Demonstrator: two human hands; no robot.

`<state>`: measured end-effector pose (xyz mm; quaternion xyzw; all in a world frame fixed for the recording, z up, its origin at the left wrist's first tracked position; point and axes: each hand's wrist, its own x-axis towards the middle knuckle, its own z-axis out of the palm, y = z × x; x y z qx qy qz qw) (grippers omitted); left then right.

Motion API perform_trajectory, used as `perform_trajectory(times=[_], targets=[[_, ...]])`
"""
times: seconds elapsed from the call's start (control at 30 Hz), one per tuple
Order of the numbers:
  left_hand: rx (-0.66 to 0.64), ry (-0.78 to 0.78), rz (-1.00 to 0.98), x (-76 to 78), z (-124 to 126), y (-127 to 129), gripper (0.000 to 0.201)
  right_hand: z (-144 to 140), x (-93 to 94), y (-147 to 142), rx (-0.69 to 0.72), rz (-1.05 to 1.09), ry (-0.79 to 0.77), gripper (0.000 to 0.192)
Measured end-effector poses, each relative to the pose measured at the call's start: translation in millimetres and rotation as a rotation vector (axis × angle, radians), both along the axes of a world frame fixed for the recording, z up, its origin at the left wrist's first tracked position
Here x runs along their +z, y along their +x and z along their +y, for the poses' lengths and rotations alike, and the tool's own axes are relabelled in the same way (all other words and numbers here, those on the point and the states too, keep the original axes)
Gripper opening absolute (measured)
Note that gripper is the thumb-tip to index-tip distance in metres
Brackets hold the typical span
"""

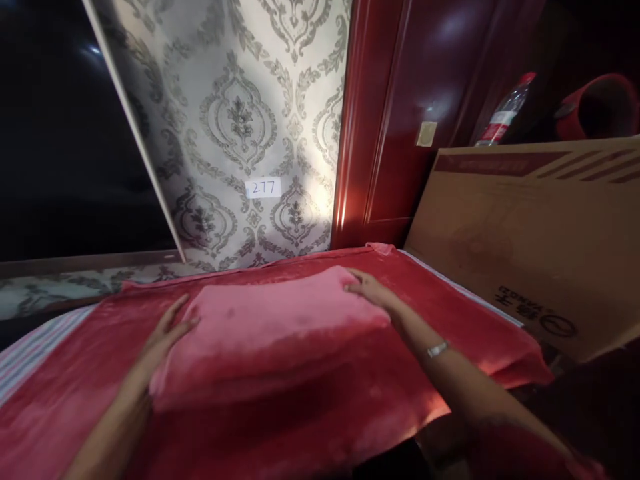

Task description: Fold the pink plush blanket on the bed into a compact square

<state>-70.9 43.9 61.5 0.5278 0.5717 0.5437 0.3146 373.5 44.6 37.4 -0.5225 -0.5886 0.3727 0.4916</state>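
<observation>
Room: patterned grey wallpaper (240,120) fills the back wall, with a small white label (263,187) reading 277 stuck on it; a dark panel (60,133) stands to the left and a glossy red door (400,113) to the right.
Bed: a red fleece blanket (300,427) is spread over it, with a striped sheet (35,347) showing at the left edge.
Left hand: the left hand (167,330) lies flat against the left end of the pink folded blanket (270,327), fingers stretched out and pointing up and away; its grip is open, pressing rather than clasping.
Folded blanket: it rests on the red fleece near the far edge of the bed, between the two hands, a soft pad with its long axis running left to right across the view.
Right hand: the right hand (367,288) rests on the far right corner of the pink pad, fingers spread and laid flat; its grip is also open, nothing closed in it. A wristband (438,348) sits on that forearm.
Key relation: each hand sits at one end of the long axis, the left lower and nearer the wearer, the right further back, so both touch the pad.
Right side: a large cardboard box (525,233) leans just beside the bed; a plastic bottle (505,110) stands behind it.
</observation>
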Motion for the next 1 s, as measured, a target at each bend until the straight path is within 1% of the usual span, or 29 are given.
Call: perform_trajectory(times=[0.03,0.07,0.1,0.13,0.17,0.2,0.23,0.3,0.37,0.4,0.43,0.47,0.53,0.57,0.63,0.7,0.73,0.77,0.8,0.87,0.93,1.0], targets=[[-0.011,-0.009,-0.081,12.4,-5.3,8.6,0.049,6.2,18.3,9.0,0.001,-0.032,-0.004,0.062],[-0.030,-0.014,-0.156,21.2,-12.4,18.4,0.053,10.4,35.3,18.4,0.005,-0.053,-0.002,0.059],[-0.044,-0.015,-0.237,25.7,-21.0,29.2,0.058,12.3,49.8,27.9,0.025,-0.073,0.006,0.057],[-0.066,-0.024,-0.311,25.2,-30.7,40.7,0.064,11.9,61.0,37.5,0.033,-0.081,0.019,0.056],[-0.096,-0.043,-0.379,19.8,-41.0,52.5,0.070,9.4,68.2,46.7,0.029,-0.082,0.031,0.056],[-0.129,-0.072,-0.442,10.2,-51.2,64.0,0.076,4.8,70.8,55.3,0.002,-0.075,0.036,0.056],[-0.177,-0.119,-0.495,-2.7,-60.9,74.9,0.081,-1.4,68.9,63.3,-0.068,-0.059,0.027,0.054],[-0.263,-0.220,-0.574,-32.4,-77.4,93.0,0.089,-18.5,53.2,76.1,-0.293,-0.018,-0.026,0.046],[-0.304,-0.324,-0.619,-57.8,-88.9,104.8,0.091,-42.3,26.9,83.2,-0.522,0.017,-0.090,0.033],[-0.303,-0.367,-0.635,-66.3,-92.7,108.3,0.092,-56.9,11.8,83.7,-0.597,0.032,-0.113,0.025],[-0.288,-0.404,-0.647,-71.4,-95.2,110.7,0.092,-73.3,-3.4,81.6,-0.636,0.044,-0.130,0.019],[-0.270,-0.428,-0.655,-73.4,-96.7,112.1,0.092,-91.2,-18.4,76.6,-0.652,0.055,-0.142,0.017],[-0.240,-0.444,-0.652,-70.2,-97.3,113.9,0.091,-129.4,-46.5,56.9,-0.624,0.108,-0.190,0.029],[-0.239,-0.439,-0.644,-66.4,-97.0,114.8,0.089,-148.3,-59.1,42.4,-0.574,0.152,-0.221,0.036],[-0.257,-0.419,-0.620,-57.6,-96.0,117.0,0.085,-181.2,-80.6,6.8,-0.305,0.384,-0.369,0.049],[-0.273,-0.403,-0.590,-50.4,-95.5,119.6,0.083,-202.5,-95.5,-31.1,-0.061,0.577,-0.490,0.060],[-0.277,-0.390,-0.573,-48.0,-95.8,120.9,0.083,-207.8,-100.3,-48.3,0.017,0.656,-0.519,0.065],[-0.280,-0.374,-0.557,-46.6,-96.8,122.0,0.082,-209.7,-103.4,-63.1,0.058,0.728,-0.528,0.070],[-0.282,-0.357,-0.544,-46.2,-98.7,123.0,0.081,-208.7,-105.0,-75.2,0.068,0.802,-0.511,0.073],[-0.281,-0.326,-0.526,-49.2,-105.8,124.0,0.081,-201.1,-105.1,-90.5,-0.006,0.943,-0.417,0.076],[-0.293,-0.338,-0.501,-57.3,-116.3,122.4,0.084,-190.9,-103.8,-96.5,-0.119,1.044,-0.331,0.073],[-0.318,-0.393,-0.477,-69.9,-126.3,114.8,0.090,-182.8,-103.2,-97.8,-0.218,1.089,-0.311,0.068]])
